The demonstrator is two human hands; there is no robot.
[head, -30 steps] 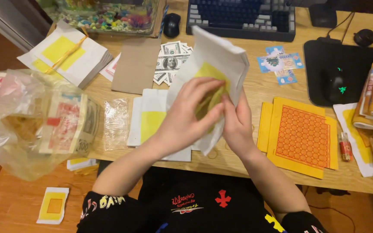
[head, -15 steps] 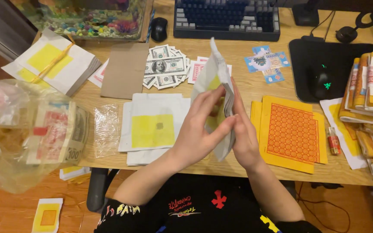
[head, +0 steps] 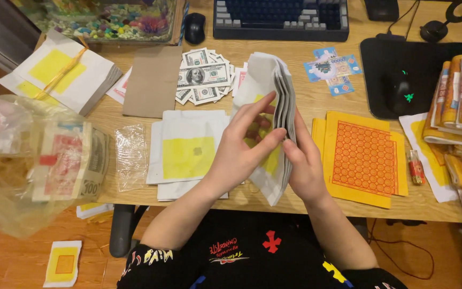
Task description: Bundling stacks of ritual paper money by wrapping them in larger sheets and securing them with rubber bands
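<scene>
Both hands hold an upright paper stack [head: 274, 115] above the tabletop [head: 306, 91] — left hand [head: 241, 144] fingers pinching its sheets, right hand [head: 305, 163] fingers pressed behind.

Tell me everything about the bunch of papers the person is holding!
The stack of papers is a thick bundle of thin, off-white sheets, each with a yellow square patch, like the sheets lying flat on the wooden desk. It stands nearly on edge, tilted, above the desk's front edge, its sheets fanning apart at the top. The left hand presses its yellow face, fingers spread; the right hand supports the other side.
</scene>
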